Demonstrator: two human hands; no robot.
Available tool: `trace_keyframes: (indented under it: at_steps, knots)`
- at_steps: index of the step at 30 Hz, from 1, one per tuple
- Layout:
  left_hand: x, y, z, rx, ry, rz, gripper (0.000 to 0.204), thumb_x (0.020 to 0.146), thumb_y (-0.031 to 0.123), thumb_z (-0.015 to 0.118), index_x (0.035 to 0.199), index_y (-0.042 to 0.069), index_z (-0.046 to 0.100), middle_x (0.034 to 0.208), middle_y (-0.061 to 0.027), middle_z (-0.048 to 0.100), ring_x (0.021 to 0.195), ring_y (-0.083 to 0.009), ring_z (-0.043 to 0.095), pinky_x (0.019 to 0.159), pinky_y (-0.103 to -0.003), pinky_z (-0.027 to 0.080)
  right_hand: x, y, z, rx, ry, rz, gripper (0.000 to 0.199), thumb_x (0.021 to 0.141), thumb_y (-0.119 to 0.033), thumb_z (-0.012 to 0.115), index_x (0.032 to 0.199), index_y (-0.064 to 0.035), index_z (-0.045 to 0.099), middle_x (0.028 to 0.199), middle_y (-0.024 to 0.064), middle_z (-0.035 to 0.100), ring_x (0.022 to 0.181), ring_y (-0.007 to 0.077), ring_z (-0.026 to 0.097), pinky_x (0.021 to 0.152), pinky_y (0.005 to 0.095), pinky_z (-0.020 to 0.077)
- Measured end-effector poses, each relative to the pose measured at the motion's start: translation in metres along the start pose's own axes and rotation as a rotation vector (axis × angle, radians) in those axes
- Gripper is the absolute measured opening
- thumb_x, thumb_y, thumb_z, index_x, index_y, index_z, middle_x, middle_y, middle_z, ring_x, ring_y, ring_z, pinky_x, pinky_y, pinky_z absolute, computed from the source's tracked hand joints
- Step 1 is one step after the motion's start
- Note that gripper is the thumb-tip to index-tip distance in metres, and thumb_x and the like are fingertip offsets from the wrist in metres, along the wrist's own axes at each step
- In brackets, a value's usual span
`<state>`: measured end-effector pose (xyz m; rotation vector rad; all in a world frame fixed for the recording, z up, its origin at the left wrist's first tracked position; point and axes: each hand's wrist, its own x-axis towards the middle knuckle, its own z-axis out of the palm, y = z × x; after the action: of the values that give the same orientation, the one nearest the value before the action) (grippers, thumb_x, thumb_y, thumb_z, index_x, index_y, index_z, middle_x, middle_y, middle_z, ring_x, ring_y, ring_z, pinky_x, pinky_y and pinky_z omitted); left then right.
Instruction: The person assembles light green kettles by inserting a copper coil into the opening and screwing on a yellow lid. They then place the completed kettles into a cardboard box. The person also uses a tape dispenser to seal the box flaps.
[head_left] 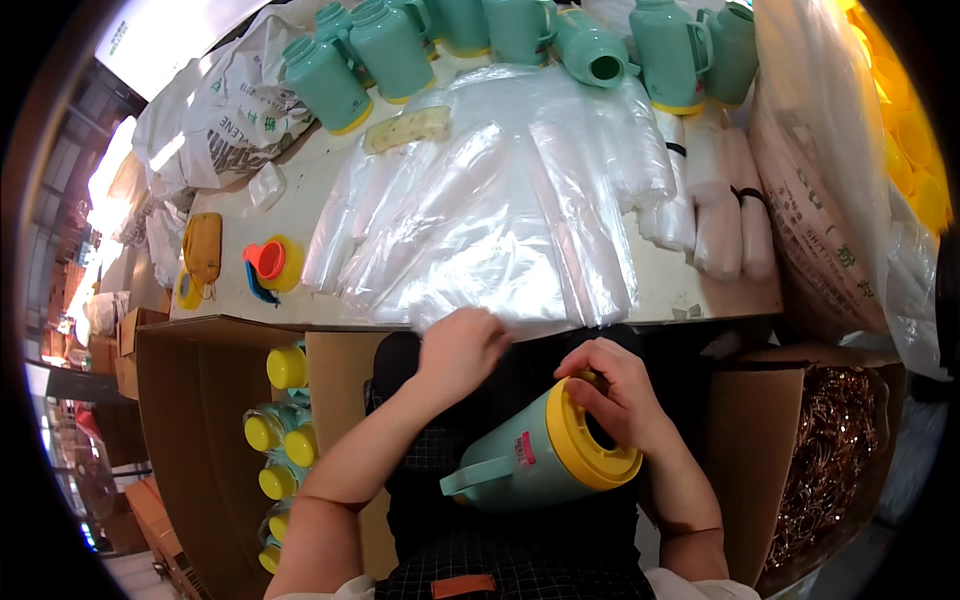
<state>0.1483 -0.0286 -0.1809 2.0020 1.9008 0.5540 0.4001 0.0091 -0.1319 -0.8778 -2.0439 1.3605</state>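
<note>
A mint-green jug-shaped flask body (510, 462) with a yellow ring rim lies tilted across my lap, its handle toward the lower left. My right hand (618, 388) is closed on the rim, fingers over the edge of the round opening. My left hand (460, 352) is at the near table edge, fingers curled and slightly blurred. Whatever it may hold is hidden. Just beyond it lies a spread stack of clear plastic bags (480, 220), which reaches the table's front edge.
Several mint-green flasks (385, 50) line the table's far side, one on its side. Rolled plastic bags (715, 225) lie at right. A cardboard box (215, 400) with yellow-capped flasks stands at lower left. Another box (825, 460) holds coppery pieces. A red cup-shaped piece (267, 260) lies left.
</note>
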Motion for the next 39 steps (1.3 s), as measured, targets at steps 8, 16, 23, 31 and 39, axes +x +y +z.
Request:
trace_keyframes:
  at_steps: [8, 16, 23, 31, 39]
  knots:
    - [0.071, -0.017, 0.054, 0.004, 0.104, -0.008, 0.017, 0.094, 0.02, 0.056, 0.09, 0.006, 0.064, 0.093, -0.0157, 0.064, 0.096, -0.0376, 0.063, 0.079, -0.049, 0.051, 0.023, 0.002, -0.003, 0.0, -0.045, 0.229, 0.028, 0.092, -0.032, 0.072, 0.093, -0.0042, 0.072, 0.075, 0.0121, 0.068, 0.068, 0.0239, 0.066, 0.065, 0.0337, 0.0507]
    - [0.057, 0.033, 0.01, -1.023, 0.035, -0.2, 0.028, 0.105, 0.021, 0.047, 0.092, -0.001, 0.06, 0.092, -0.0154, 0.073, 0.083, -0.0236, 0.072, 0.077, -0.037, 0.056, 0.027, 0.028, 0.014, 0.025, 0.28, 0.215, 0.023, 0.09, -0.021, 0.078, 0.084, -0.0015, 0.068, 0.068, 0.005, 0.066, 0.061, 0.0104, 0.062, 0.06, 0.0276, 0.0494]
    - [0.012, 0.072, 0.001, -0.942, -0.029, -0.035, 0.029, 0.109, 0.023, 0.046, 0.092, 0.002, 0.056, 0.093, -0.0111, 0.074, 0.084, -0.0151, 0.068, 0.08, -0.028, 0.053, 0.014, 0.043, 0.016, 0.385, 0.114, 0.171, 0.033, 0.08, -0.008, 0.083, 0.105, 0.0007, 0.064, 0.097, 0.0081, 0.069, 0.09, 0.0131, 0.063, 0.078, 0.0303, 0.0527]
    - [-0.01, 0.055, -0.04, -1.197, -0.263, 0.027, 0.011, 0.1, 0.015, 0.062, 0.096, 0.005, 0.059, 0.075, -0.0007, 0.057, 0.073, -0.0118, 0.056, 0.065, -0.029, 0.045, -0.032, 0.143, -0.038, 1.48, 0.845, 0.108, 0.011, 0.09, -0.006, 0.063, 0.092, -0.0071, 0.052, 0.083, 0.0031, 0.056, 0.074, 0.0147, 0.054, 0.067, 0.029, 0.0463]
    - [-0.096, 0.075, -0.058, -0.588, 0.097, 0.066, 0.064, 0.081, 0.014, 0.083, 0.135, 0.008, 0.05, 0.108, -0.0105, 0.058, 0.082, -0.0237, 0.063, 0.073, -0.034, 0.054, -0.118, 0.04, 0.117, 0.269, 0.915, 0.036, 0.015, 0.095, -0.015, 0.06, 0.101, -0.0034, 0.051, 0.102, 0.0081, 0.049, 0.096, 0.02, 0.052, 0.09, 0.0336, 0.0416]
